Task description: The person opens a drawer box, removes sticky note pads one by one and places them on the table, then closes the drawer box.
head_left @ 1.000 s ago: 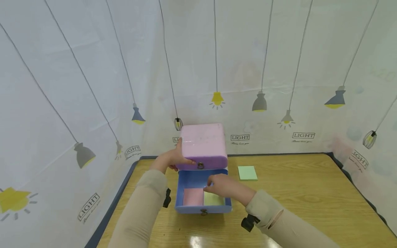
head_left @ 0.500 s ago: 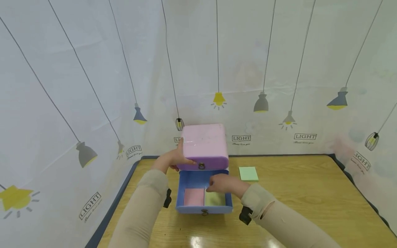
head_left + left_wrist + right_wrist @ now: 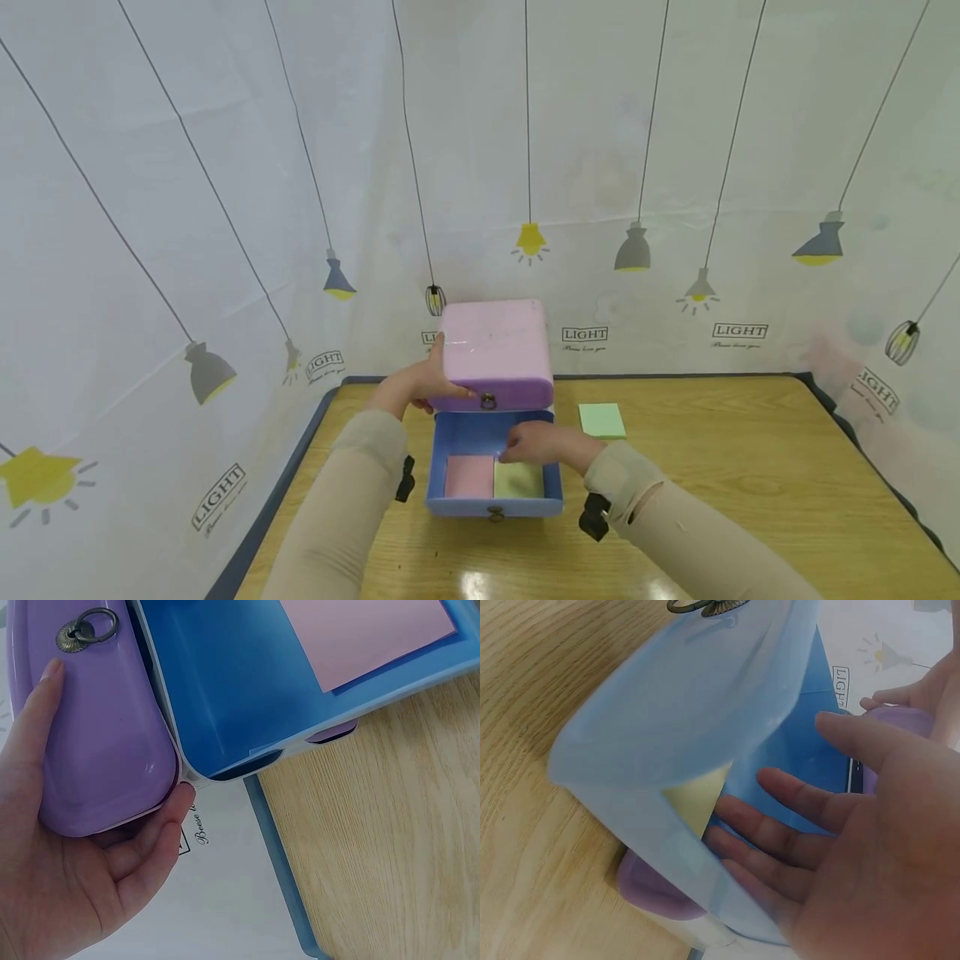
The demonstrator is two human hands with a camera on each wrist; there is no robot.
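Observation:
A small drawer chest with a pink top (image 3: pixel 495 337) and a purple upper drawer front (image 3: pixel 517 393) stands at the back. My left hand (image 3: pixel 423 382) grips its left side, with the thumb on the purple front near a metal ring pull (image 3: pixel 75 636) and the other fingers round the side. Below, the blue drawer (image 3: pixel 495 506) is pulled out. Inside it a pink sticky note pad (image 3: pixel 469 477) and a yellow sticky note pad (image 3: pixel 520 482) lie side by side. Over the drawer's right part is my right hand (image 3: pixel 536 443), fingers loosely bent and holding nothing, fingertips near the yellow pad.
A green sticky note pad (image 3: pixel 602 421) lies on the wooden table (image 3: pixel 720 475), right of the chest. Behind stands a white backdrop (image 3: pixel 465 150) printed with lamps. A dark border (image 3: pixel 300 454) runs along the table's left and back edges.
My right wrist has shifted slightly left and up, while the hand stays over the blue drawer. My left hand keeps its grip on the chest. The view has shifted slightly.

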